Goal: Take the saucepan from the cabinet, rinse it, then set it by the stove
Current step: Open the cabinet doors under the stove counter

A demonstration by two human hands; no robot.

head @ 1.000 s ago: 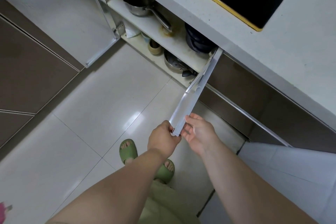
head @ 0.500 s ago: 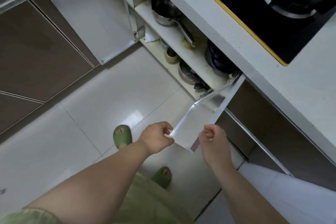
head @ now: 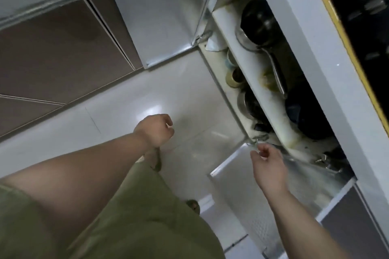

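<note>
The steel saucepan (head: pixel 249 37) sits on the upper shelf of the open cabinet, its long handle (head: pixel 279 78) pointing toward me. My left hand (head: pixel 155 130) hangs over the floor in a loose fist with nothing in it, well left of the cabinet. My right hand (head: pixel 268 163) is over the right cabinet door (head: pixel 303 187). Its fingers are loosely curled just below the door's upper corner and I see nothing in them. The black stove (head: pixel 357 6) lies in the counter above the cabinet.
The left cabinet door (head: pixel 160 17) stands wide open. A dark pot (head: pixel 305 118) shares the upper shelf. Bowls (head: pixel 233 78) and another pan (head: pixel 245 102) are on the lower shelf. Brown cabinet fronts (head: pixel 52 48) line the left. The grey counter edge (head: pixel 315 69) overhangs the shelves.
The right door has swung further open. Both hands have come off its edge; the left moved away to the left. The view tilted down toward the floor and cabinet.
</note>
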